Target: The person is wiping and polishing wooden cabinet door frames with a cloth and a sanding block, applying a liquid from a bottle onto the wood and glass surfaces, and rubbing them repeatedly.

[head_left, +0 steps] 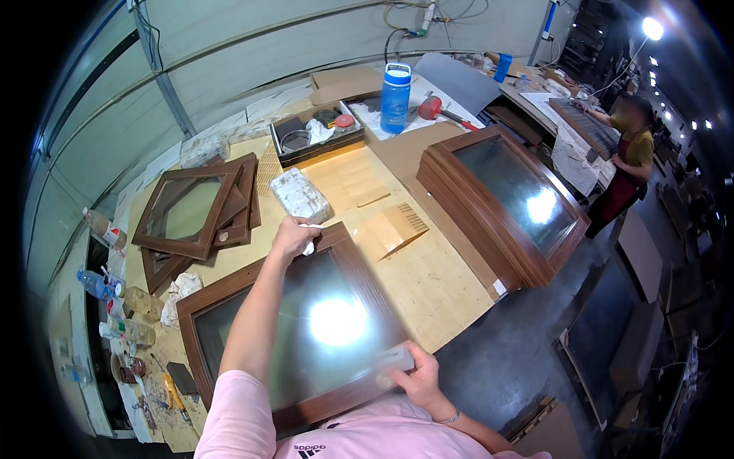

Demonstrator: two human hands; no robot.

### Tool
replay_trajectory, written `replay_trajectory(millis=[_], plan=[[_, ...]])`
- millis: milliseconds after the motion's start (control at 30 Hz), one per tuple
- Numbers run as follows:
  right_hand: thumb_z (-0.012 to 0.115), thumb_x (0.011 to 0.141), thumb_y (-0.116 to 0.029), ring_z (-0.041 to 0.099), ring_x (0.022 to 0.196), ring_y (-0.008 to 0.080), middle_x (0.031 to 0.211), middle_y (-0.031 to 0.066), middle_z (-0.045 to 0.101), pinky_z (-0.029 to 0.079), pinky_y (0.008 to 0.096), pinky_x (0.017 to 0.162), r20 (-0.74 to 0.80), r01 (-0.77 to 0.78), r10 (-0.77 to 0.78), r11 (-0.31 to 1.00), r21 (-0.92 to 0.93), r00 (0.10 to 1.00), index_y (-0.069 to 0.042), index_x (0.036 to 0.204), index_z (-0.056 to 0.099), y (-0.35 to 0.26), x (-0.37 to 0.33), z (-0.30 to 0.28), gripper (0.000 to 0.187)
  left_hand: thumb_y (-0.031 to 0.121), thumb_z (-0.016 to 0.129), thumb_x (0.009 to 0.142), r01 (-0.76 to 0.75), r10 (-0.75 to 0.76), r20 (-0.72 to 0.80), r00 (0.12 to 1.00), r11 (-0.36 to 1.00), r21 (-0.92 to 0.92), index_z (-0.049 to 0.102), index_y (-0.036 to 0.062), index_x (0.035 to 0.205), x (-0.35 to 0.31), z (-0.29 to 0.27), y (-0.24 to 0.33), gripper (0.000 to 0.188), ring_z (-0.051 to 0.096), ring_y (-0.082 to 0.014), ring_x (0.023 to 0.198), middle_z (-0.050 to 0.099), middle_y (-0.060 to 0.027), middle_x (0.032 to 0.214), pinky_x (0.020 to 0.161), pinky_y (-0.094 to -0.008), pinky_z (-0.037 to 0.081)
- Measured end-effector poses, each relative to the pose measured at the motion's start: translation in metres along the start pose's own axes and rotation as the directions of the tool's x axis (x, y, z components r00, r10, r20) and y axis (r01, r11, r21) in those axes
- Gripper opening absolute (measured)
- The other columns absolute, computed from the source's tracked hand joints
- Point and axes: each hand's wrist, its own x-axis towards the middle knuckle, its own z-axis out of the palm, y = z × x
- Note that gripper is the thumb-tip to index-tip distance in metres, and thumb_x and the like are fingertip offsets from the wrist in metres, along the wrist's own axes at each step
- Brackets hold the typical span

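Observation:
A brown wood-framed glass panel (394,325) lies on the table right in front of me, its glass reflecting a bright light. My left hand (289,236) reaches to the frame's far edge, fingers closed on a crumpled white cloth (310,246). At the panel's near right corner, my right hand (422,382) grips a small light grey block (394,358). The block's exact kind cannot be made out. Just beyond my left hand sits a white paper-wrapped bundle (300,194).
Brown frames (187,206) lie piled at left; a stack of framed panels (505,199) stands at right. Bottles (138,302) line the left edge. Farther back are a tool box (319,138), a blue water bottle (395,99) and a red mallet (430,108). A co-worker (634,149) stands far right.

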Motion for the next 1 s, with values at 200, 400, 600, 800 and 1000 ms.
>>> replay_trajectory(millis=[200,400,600,800,1000], plan=[[0.074,0.081,-0.003,0.061,0.086,0.0108,0.095,0.0052,0.065,0.049,0.0260,0.076,-0.004,-0.003,0.003,0.999,0.047,1.000,0.001,0.104,0.062,0.002,-0.001,-0.002,0.026,0.002,0.077,0.072,0.049,-0.038,0.072,0.997,0.987,-0.153,0.066,-0.0019,0.085,0.002,0.004,0.006,0.018,0.056,-0.0131,0.054,0.062,-0.0065,0.069,0.047,-0.0281,0.042],[0.074,0.084,-0.009,0.062,0.089,0.0142,0.096,0.0073,0.066,0.049,0.0297,0.080,-0.001,-0.010,0.010,0.997,0.070,1.000,0.000,0.105,0.063,-0.002,-0.001,-0.002,0.026,-0.001,0.075,0.072,0.055,-0.032,0.102,0.994,0.974,-0.222,0.065,0.0000,0.082,0.003,0.004,0.005,0.015,0.057,-0.0132,0.056,0.064,-0.0078,0.072,0.047,-0.0280,0.042],[0.073,0.085,-0.009,0.062,0.089,0.0141,0.096,0.0074,0.066,0.049,0.0298,0.080,0.010,-0.006,0.006,0.998,0.057,1.000,0.000,0.106,0.063,-0.008,0.000,-0.001,0.025,-0.005,0.074,0.070,0.054,-0.029,0.093,0.995,0.959,-0.278,0.064,0.0003,0.079,0.006,0.003,0.000,0.015,0.057,-0.0126,0.055,0.065,-0.0078,0.070,0.048,-0.0274,0.041],[0.074,0.085,-0.009,0.062,0.089,0.0140,0.096,0.0074,0.066,0.049,0.0296,0.080,-0.002,-0.007,0.007,0.999,0.052,1.000,0.001,0.105,0.062,-0.009,0.000,0.000,0.025,-0.006,0.074,0.070,0.051,-0.019,0.102,0.995,0.946,-0.319,0.063,-0.0002,0.078,0.004,0.007,0.002,0.015,0.057,-0.0130,0.054,0.064,-0.0081,0.068,0.047,-0.0274,0.040],[0.074,0.083,-0.008,0.062,0.089,0.0143,0.096,0.0077,0.066,0.049,0.0294,0.080,-0.025,-0.010,0.012,0.999,0.050,1.000,0.001,0.106,0.062,-0.002,-0.002,-0.001,0.028,-0.005,0.073,0.071,0.044,-0.012,0.107,0.994,0.951,-0.306,0.063,0.0004,0.078,-0.001,0.006,0.007,0.014,0.055,-0.0119,0.053,0.064,-0.0077,0.068,0.046,-0.0268,0.039]])
